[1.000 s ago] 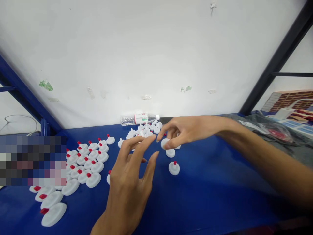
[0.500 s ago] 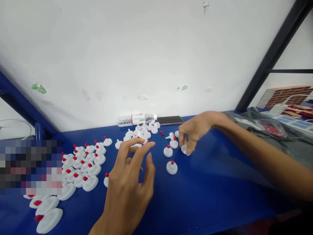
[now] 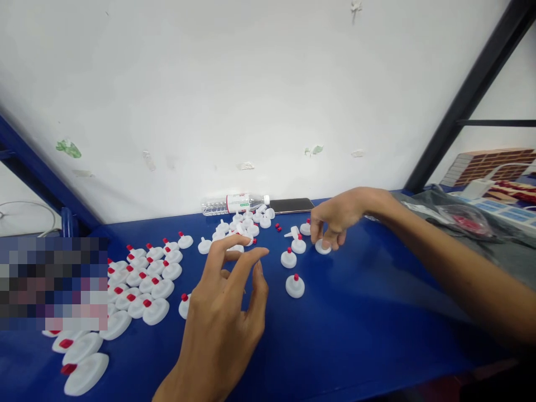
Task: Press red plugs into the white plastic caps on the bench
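My right hand (image 3: 333, 223) reaches down at the back right, fingers and thumb closed round the top of a white round lid (image 3: 322, 247) resting on the blue tabletop (image 3: 355, 335). Its tip is hidden by the fingers. Nothing is in my left hand (image 3: 224, 312), raised over the middle with its fingers curved and apart. Between the hands stand white lids with red tips, one at the front (image 3: 295, 286) and another behind it (image 3: 288, 258). More stand close by the right hand, with a white spouted lid (image 3: 292, 232) lying on its side.
A pile of plain white spouted lids (image 3: 223, 226) sits behind my left hand. Several red-tipped lids (image 3: 156, 311) crowd the left side. Loose red tips (image 3: 278, 227) lie near a phone (image 3: 291, 205) and a clear bottle (image 3: 234, 204) by the wall. Grey bags (image 3: 452, 223) lie at right.
My right hand has shifted slightly back and right, and the lid under its fingers has moved back with it. A red-tipped lid beside it shows more fully. My left hand stays nearly still.
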A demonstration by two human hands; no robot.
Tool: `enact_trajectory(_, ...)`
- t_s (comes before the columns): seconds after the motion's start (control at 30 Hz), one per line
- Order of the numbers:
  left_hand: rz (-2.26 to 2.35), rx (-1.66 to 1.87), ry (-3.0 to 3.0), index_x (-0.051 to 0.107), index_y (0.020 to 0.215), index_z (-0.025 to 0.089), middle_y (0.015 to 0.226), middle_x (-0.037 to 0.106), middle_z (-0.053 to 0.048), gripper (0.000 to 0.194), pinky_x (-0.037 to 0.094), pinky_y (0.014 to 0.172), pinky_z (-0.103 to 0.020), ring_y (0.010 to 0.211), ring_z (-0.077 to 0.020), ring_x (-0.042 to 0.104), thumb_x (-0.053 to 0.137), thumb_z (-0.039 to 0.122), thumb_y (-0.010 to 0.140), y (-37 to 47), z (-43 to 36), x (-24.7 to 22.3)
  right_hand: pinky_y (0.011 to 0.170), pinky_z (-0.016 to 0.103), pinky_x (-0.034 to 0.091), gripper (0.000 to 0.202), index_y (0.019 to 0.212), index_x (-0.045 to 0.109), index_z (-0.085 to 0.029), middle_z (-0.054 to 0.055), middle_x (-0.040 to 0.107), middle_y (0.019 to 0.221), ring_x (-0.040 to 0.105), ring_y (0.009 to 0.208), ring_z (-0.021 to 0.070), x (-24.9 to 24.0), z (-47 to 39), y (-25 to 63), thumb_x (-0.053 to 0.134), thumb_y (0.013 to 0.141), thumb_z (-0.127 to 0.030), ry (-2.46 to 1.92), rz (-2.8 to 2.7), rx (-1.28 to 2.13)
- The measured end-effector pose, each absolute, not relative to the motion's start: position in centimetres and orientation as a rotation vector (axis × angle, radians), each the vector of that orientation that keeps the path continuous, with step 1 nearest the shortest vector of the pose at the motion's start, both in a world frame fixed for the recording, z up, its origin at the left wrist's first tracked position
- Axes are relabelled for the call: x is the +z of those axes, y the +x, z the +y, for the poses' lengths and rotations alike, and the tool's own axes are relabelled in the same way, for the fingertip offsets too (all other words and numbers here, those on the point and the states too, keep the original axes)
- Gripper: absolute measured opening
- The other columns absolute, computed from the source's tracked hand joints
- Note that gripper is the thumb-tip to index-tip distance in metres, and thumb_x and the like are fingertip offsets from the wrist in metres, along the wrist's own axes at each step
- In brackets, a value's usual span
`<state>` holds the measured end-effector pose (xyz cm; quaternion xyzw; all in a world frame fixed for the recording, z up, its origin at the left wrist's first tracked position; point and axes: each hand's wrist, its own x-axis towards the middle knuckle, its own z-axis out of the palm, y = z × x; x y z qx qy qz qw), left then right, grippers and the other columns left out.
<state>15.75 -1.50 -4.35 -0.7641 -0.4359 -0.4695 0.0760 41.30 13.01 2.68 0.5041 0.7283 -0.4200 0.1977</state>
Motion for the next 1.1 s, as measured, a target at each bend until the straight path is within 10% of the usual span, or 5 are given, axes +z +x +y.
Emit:
enact_trajectory(0.43, -1.304, -1.381, -2.252, 0.067, 0.110, 0.023, 0.127, 0.058, -0.007, 0.023, 0.057, 0.059, -0.022, 0.073, -0.0066, 0.063, 0.057, 0.008, 0.094, 15.7, -1.4, -4.4, 0.073, 0.034, 0.056, 0.031, 0.095, 0.078, -0.019, 0.010, 0.078, 0.093, 0.074, 0.087, 0.0274, 3.6, 13.0, 41.4, 0.078, 0.081, -0.047, 1.555, 2.225, -0.828)
enact_trajectory(0.6, -1.428, -1.436, -2.043, 0.069, 0.115, 0.027, 0.138, 0.048, -0.010, 0.026, 0.057, 0.051, -0.018, 0.109, -0.0199, 0.064, 0.061, 0.013, 0.094, 15.5, -1.3, -4.2, 0.071, 0.033, 0.050, 0.035, 0.107, 0.078, -0.024, 0.008, 0.078, 0.101, 0.072, 0.088, 0.0263, 2.7, 13.2, 39.8, 0.062, 0.093, -0.051, 1.665, 2.643, -0.292)
enact_trajectory(0.83, -1.618, -1.293, -2.002, 0.069, 0.121, 0.035, 0.171, 0.014, 0.003, 0.030, 0.065, 0.059, -0.027, 0.140, -0.0351, 0.050, 0.061, 0.019, 0.096, 15.0, -1.2, -4.1, 0.066, 0.031, 0.047, 0.035, 0.100, 0.079, -0.020, 0.007, 0.078, 0.088, 0.071, 0.081, 0.0251, -0.6, 14.4, 38.3, 0.072, 0.085, -0.052, 1.545, 2.655, -0.385)
enact_trajectory(1.1, -1.596, -1.295, -2.168, 0.060, 0.134, 0.032, 0.155, 0.044, -0.009, 0.040, 0.063, 0.052, -0.025, 0.091, -0.0185, 0.074, 0.064, 0.030, 0.095, 15.4, -1.2, -4.4, 0.071, 0.031, 0.050, 0.058, 0.131, 0.065, -0.022, 0.008, 0.078, 0.107, 0.071, 0.087, 0.0233, 2.1, 12.4, 37.5, 0.070, 0.086, -0.060, 1.487, 2.894, -0.789)
